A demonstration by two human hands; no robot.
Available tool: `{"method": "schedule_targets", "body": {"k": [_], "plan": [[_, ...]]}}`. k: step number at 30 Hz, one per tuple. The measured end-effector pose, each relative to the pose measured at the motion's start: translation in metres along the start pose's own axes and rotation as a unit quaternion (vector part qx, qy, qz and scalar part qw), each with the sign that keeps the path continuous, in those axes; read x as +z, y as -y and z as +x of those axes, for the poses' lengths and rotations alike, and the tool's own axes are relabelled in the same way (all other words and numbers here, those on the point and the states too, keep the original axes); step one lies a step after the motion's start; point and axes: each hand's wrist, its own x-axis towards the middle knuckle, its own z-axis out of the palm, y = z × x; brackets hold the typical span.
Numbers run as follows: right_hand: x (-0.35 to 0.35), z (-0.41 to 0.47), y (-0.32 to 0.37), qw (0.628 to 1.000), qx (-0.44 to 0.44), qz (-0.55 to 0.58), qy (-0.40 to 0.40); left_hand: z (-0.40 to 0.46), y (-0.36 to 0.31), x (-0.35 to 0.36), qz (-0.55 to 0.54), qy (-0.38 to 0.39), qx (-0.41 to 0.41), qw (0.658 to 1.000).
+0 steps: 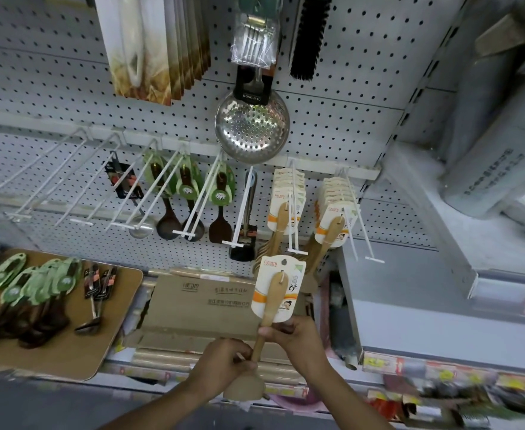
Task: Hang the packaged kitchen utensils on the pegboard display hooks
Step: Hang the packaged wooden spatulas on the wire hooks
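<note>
A packaged wooden spatula [274,294] with a white and orange card is held upright below the pegboard [348,88]. My left hand [224,363] grips its handle low down, just above the blade. My right hand [298,338] pinches the handle higher up, under the card. The card's hole sits just below the tip of a white hook [292,218] that carries several identical wooden spatulas [286,200]. A second hook to the right holds more of them [335,215].
Left hooks carry green-carded dark spoons [189,187], a ladle [141,226] and a black turner [244,240]; the far-left hooks are bare. A steel skimmer [251,128] hangs above. A wooden board [68,346] at lower left holds more packaged utensils. A cardboard box [205,305] lies below.
</note>
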Motion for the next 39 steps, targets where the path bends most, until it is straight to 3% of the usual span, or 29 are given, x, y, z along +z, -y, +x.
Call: {"method": "schedule_targets", "body": {"k": [18,39], "plan": [[-0.005,0.025,-0.009,0.999,-0.006,0.042,-0.015,0.021,0.004,-0.001,-0.012,-0.005,-0.003,1.0],[-0.018,0.075,0.021,1.0,-0.002,0.003,-0.015,0.073,-0.01,-0.01,0.041,-0.025,0.004,0.999]]}}
